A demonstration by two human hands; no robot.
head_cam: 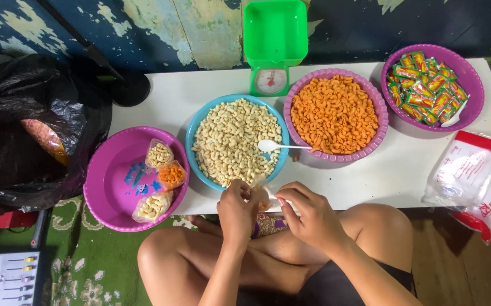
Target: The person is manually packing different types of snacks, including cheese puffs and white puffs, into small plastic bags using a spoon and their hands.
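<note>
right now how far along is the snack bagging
Done: three filled small bags lie in the magenta basin. In hand: left hand and right hand hold another small clear bag between them. Left: the blue bowl and the purple basket remain heaped with snacks.

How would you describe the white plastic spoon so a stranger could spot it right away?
Start at the long white table and find the round blue bowl of pale macaroni snacks at its middle. The white plastic spoon rests across that bowl's right rim, the only utensil among the bowls.
</note>
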